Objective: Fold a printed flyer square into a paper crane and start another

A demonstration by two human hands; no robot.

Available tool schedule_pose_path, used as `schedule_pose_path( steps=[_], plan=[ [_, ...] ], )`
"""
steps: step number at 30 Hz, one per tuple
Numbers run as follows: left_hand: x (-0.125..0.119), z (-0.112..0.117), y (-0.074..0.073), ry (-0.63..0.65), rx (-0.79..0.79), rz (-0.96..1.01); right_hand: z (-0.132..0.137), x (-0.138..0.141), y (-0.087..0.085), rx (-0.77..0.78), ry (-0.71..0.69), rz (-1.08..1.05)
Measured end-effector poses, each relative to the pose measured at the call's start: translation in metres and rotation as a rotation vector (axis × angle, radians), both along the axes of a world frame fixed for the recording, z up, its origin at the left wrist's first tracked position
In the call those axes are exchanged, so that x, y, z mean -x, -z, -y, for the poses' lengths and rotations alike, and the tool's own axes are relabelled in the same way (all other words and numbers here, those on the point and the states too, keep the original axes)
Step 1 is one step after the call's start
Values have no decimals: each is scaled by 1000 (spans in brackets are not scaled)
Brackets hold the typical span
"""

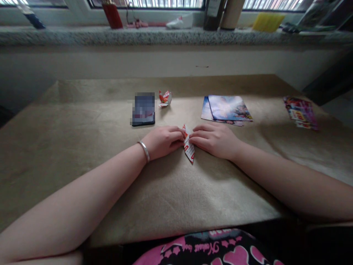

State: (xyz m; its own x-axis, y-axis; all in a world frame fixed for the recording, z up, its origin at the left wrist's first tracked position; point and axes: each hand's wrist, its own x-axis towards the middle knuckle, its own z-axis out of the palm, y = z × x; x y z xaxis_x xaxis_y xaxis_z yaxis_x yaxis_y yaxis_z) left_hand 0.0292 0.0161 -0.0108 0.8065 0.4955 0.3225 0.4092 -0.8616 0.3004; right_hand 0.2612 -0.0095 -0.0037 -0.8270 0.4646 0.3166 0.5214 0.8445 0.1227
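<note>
A folded piece of red and white printed paper [189,148], narrow and pointed at both ends, lies on the brown paper-covered table [82,140]. My left hand [163,140], with a silver bangle on the wrist, pinches its left side with curled fingers. My right hand [213,139] presses its right side with fingers held together. The two hands almost meet over the paper's upper part.
A dark phone [143,109] lies beyond my left hand, with a small folded red and white paper figure [165,98] beside it. Blue printed sheets [227,109] lie beyond my right hand, colourful ones [301,111] at the far right. The windowsill holds several containers.
</note>
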Motion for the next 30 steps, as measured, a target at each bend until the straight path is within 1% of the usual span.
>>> schedule_pose_path(
  steps=[2, 4, 7, 10, 14, 18, 21, 23, 27, 30],
  plan=[
    [1, -1, 0, 6, 0, 1, 0, 1, 0, -2, -14, 9],
    [1, -1, -1, 20, -15, -3, 0, 2, 1, 31, 2, -13],
    [0, 1, -3, 21, -57, -32, -2, 4, 3, 141, 44, -156],
    [-1, 3, -7, 6, -86, -70, -5, 5, 6, 242, 52, -294],
    [-1, 6, -9, 19, -100, -88, -9, 6, 11, 334, 71, -401],
    [-3, 6, -8, 6, -192, -132, -10, 7, 14, 393, 90, -454],
    [-7, 6, -7, -29, -245, -155, -9, 8, 14, 397, 92, -462],
    [-9, 6, -6, -47, -260, -160, -6, 9, 12, 374, 108, -428],
    [-11, 5, -5, -74, -262, -140, -1, 11, 7, 261, 168, -298],
    [-10, 6, -4, -78, -307, -129, 0, 11, 6, 204, 172, -249]
  ],
)
